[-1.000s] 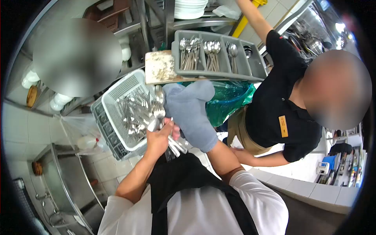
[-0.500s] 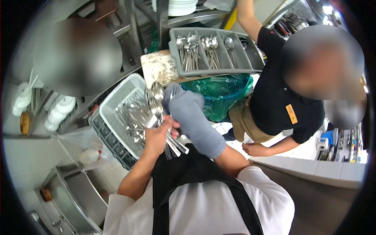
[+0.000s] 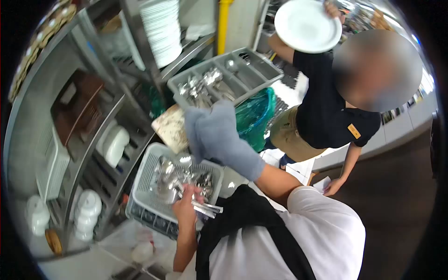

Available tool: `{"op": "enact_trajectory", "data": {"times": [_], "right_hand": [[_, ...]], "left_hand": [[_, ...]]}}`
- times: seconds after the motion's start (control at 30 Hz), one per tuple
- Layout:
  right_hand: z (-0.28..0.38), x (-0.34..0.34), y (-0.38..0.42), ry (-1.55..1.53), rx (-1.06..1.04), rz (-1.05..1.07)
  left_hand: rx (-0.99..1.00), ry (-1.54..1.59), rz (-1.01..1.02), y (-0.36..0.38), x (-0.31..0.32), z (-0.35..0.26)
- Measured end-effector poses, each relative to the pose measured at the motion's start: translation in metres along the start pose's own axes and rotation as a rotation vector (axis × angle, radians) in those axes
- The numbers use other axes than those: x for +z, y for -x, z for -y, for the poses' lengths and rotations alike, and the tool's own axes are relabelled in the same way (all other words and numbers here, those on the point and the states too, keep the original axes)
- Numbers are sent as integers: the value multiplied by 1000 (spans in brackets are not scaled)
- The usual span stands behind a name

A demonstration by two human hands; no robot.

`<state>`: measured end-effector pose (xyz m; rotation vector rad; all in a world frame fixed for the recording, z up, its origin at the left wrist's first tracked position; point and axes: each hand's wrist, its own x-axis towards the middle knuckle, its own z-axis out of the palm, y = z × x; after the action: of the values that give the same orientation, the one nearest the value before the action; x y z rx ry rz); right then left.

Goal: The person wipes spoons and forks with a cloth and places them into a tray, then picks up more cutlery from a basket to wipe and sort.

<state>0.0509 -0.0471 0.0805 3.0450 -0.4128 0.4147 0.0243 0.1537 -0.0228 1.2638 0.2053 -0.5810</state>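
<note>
My left hand (image 3: pixel 187 203) is closed round a bunch of metal cutlery (image 3: pixel 205 209), over a light grey basket (image 3: pixel 144 175) with more cutlery in it. A grey-blue cloth (image 3: pixel 219 135) covers my right hand (image 3: pixel 212 128), hiding its fingers. The cloth is at the near edge of a grey cutlery tray (image 3: pixel 249 77), whose compartments hold spoons and forks. Below the cloth's left side lies a worn, stained board (image 3: pixel 170 128).
A person in a black shirt (image 3: pixel 322 88) stands at the right, holding up a white plate (image 3: pixel 308 25). A green-lined bin (image 3: pixel 254 119) is below the tray. Stacked plates (image 3: pixel 161 32) and metal shelves (image 3: pixel 88 154) with white dishes stand at the left.
The view has turned, bringing the left shelves in. My cloth-covered right hand is now at the tray's edge. The other person's raised hand now shows a white plate.
</note>
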Motion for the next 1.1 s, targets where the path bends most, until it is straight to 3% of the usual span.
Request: {"op": "enact_trajectory", "data": {"times": [0.1, 0.17, 0.2, 0.27, 0.3, 0.37, 0.4, 0.5, 0.63, 0.7, 0.73, 0.77, 0.83, 0.87, 0.9, 0.93, 0.97, 1.03, 1.1], "right_hand": [[14, -5, 22, -314, 149, 143], [35, 2, 25, -572, 169, 272], [41, 22, 24, -574, 147, 272], [45, 70, 23, -612, -93, 194], [46, 68, 20, -617, -99, 190], [37, 62, 9, -387, -210, -201], [35, 47, -1, -192, -205, -14], [16, 23, -10, -5, -114, -72], [6, -4, 1, -56, -156, 26], [12, 14, 12, -181, -131, -164], [13, 55, 15, -398, -164, -29], [20, 60, 23, -409, -174, -19], [32, 64, 40, 71, -336, 227], [23, 66, 44, 63, -447, 51], [8, 51, 47, 55, -454, 55], [-11, 23, 43, -207, -556, 168], [-25, 6, 38, -469, -653, 282], [-34, 3, 33, -184, -442, 457], [-43, 4, 22, -133, -423, 460]], "left_hand": [[95, 39, 39, -8, -5, 3], [6, 60, 66, -10, -3, 3], [33, -2, 113, -9, 2, 6], [73, -68, 213, -10, 2, 11], [79, -70, 208, -7, 5, 10], [71, 27, 216, -3, 15, 7], [51, 37, 221, -2, 15, 6], [-29, 40, 157, 6, 18, 11], [92, -98, 92, 6, 24, 11], [200, -141, 56, 1, 33, 7], [239, -144, 24, -7, 33, 8], [276, -146, -10, -12, 33, 9], [272, -165, -32, -18, 36, 11], [251, -240, 41, -22, 34, 11], [228, -316, 114, -23, 33, 12], [84, -318, 68, -15, 41, 6], [86, -313, 56, -15, 40, 9], [0, -74, 114, -16, 34, 15], [21, -53, 89, -14, 32, 16]]}}
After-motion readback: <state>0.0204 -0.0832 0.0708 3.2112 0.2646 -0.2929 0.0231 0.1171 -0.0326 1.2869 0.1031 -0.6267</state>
